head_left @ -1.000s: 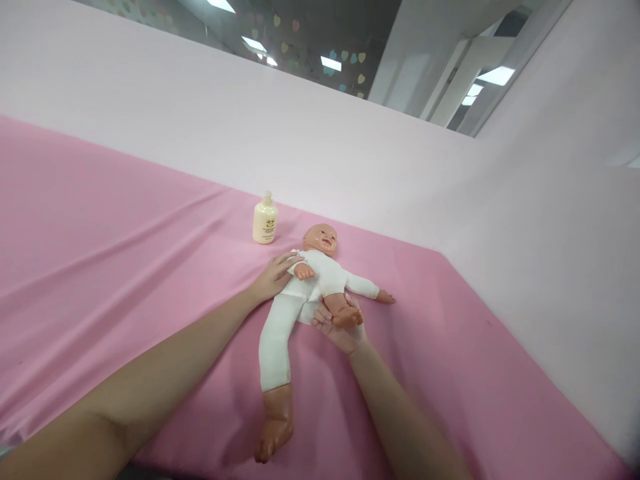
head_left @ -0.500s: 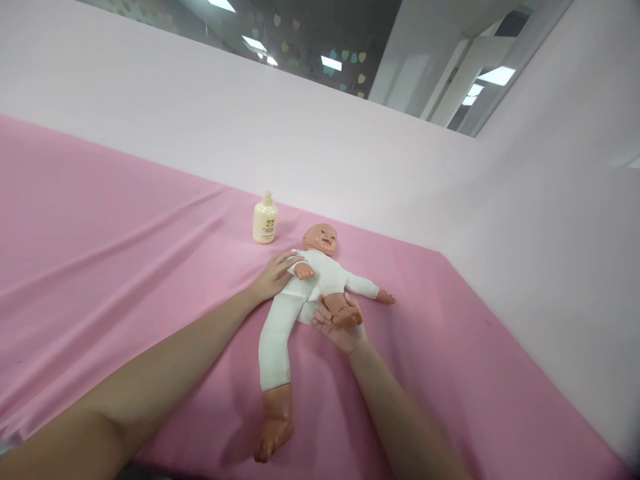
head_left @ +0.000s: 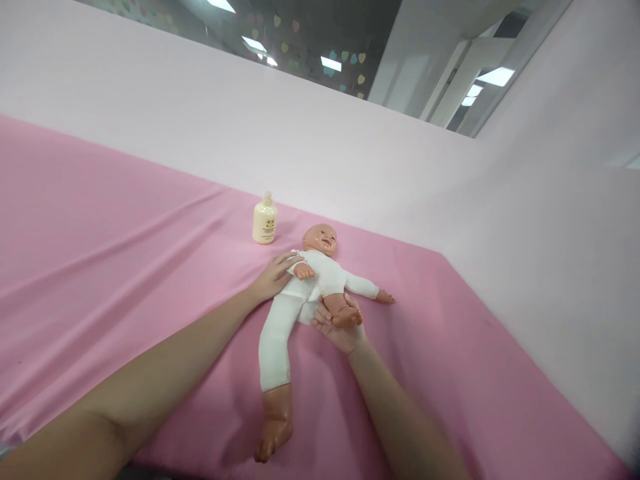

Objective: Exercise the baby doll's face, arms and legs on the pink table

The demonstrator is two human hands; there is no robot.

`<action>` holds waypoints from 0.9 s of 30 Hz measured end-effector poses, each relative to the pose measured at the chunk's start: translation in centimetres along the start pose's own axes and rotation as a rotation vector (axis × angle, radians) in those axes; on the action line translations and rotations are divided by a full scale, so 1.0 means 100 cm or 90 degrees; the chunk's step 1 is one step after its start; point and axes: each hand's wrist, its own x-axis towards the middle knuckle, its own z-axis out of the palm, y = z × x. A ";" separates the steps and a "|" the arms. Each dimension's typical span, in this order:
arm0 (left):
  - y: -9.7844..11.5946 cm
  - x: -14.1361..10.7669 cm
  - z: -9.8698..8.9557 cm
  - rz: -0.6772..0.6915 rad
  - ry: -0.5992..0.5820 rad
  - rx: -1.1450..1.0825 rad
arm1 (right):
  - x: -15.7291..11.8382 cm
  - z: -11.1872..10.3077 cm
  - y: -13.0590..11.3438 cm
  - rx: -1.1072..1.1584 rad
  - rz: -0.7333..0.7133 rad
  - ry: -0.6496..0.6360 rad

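A baby doll (head_left: pixel 329 270) in a white cloth suit lies on its back, its head towards the wall. My left hand (head_left: pixel 276 275) is at the doll's bent arm on the left, with the fingers across the sleeve; the thumb is hard to make out. My right hand (head_left: pixel 345 333) is closed around the lower part of the doll's raised leg, which is folded up over its body. The foot partly hides my palm. The doll's other leg stretches towards me, and its other arm points out to the right. A cream pump bottle (head_left: pixel 265 223) stands beyond my left hand.
Pink sheeting (head_left: pixel 125 267) with creases on the left covers the surface under the doll. A white wall (head_left: pixel 200 113) rises behind it and along the right. Above is a window pane (head_left: pixel 310 27) with heart-shaped stickers and light reflections.
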 end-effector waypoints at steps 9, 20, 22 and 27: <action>0.000 0.000 0.000 0.005 0.000 -0.009 | 0.001 -0.002 0.000 -0.018 0.001 0.017; 0.015 0.003 -0.004 -0.147 0.076 -0.146 | 0.000 -0.014 0.007 -0.110 0.033 -0.096; 0.014 0.004 -0.004 -0.209 0.097 -0.183 | -0.002 -0.022 0.010 -0.155 0.067 -0.147; 0.006 0.003 -0.002 -0.297 0.178 -0.236 | -0.005 -0.034 0.011 -0.269 0.245 -0.294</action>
